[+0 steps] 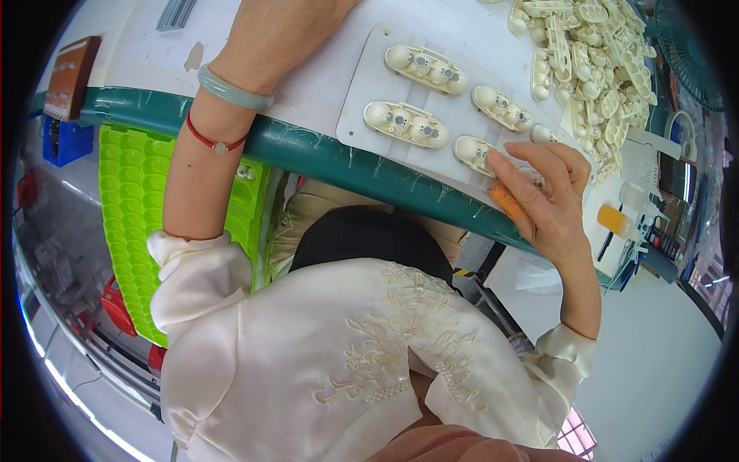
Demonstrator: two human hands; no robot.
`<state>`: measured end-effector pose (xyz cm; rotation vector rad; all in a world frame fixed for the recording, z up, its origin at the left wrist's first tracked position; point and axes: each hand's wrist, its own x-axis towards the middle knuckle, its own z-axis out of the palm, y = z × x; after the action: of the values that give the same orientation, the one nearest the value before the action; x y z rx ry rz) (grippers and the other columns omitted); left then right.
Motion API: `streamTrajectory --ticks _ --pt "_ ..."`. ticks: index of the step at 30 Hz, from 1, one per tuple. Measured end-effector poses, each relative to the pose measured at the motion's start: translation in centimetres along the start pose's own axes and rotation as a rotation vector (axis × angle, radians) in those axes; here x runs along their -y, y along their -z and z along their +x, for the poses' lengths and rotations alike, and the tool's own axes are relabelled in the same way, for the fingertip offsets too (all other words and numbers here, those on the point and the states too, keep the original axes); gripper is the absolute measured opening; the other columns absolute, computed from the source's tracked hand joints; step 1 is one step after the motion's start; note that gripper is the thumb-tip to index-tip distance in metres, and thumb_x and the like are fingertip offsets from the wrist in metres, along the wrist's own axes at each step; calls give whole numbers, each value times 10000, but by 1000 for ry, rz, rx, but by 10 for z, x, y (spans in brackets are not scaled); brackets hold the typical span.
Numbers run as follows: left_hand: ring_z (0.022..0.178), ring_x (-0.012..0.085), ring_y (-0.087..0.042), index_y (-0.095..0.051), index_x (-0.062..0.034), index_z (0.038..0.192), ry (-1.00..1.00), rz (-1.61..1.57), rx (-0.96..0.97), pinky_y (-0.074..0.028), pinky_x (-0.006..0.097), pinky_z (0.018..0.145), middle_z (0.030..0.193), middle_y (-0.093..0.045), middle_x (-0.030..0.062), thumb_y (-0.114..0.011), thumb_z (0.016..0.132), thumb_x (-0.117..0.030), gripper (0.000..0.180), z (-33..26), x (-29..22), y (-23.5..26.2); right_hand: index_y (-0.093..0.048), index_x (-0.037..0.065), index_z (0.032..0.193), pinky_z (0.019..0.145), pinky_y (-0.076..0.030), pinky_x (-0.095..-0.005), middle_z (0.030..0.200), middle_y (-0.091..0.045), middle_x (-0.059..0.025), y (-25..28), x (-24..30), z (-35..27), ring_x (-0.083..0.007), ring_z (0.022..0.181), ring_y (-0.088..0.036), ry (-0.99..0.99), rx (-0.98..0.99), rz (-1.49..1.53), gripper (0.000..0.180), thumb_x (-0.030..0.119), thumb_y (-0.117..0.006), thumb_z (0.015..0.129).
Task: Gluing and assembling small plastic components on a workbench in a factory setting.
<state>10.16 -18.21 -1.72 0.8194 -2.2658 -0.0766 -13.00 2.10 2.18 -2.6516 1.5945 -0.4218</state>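
My left hand (281, 35) reaches past the table edge to the top of the picture, where its fingers are cut off. On a white plate (358, 85) lie several cream, oblong plastic shells (406, 125), each with rounded ends and small grey round metal-looking pieces inside. My right hand (550, 192) is over the plate's right part, fingers bent and apart. One fingertip touches the end of a near shell (472, 152). An orange finger cot (508, 202) covers another of its digits. Further shells lie partly hidden under and behind this hand.
A large heap of cream plastic parts (596, 69) lies at the far right. Green padding (308, 154) runs along the table's near edge. A bright green moulded tray (131, 208) is below at left. A bottle with orange contents (616, 221) and a fan (689, 54) are at right.
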Motion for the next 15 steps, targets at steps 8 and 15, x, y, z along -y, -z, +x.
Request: streamTrajectory --ticks 8,15 --pt "895 339 -590 -597 66 942 53 -98 10 -491 365 777 1017 -599 206 -688 734 -96 279 3 -4 4 -641 108 1082 814 -344 -324 1091 -552 -25 3 3 0 -203 946 -472 29 -12 -77 431 177 -717 663" --pt "890 247 -591 -652 -31 928 -65 -8 -98 -478 307 747 1009 -619 129 -711 725 -83 217 2 -26 18 -640 100 1046 818 -357 -321 1094 -543 -13 -1 3 -3 -171 968 -481 105 -128 -170 392 147 -699 662"
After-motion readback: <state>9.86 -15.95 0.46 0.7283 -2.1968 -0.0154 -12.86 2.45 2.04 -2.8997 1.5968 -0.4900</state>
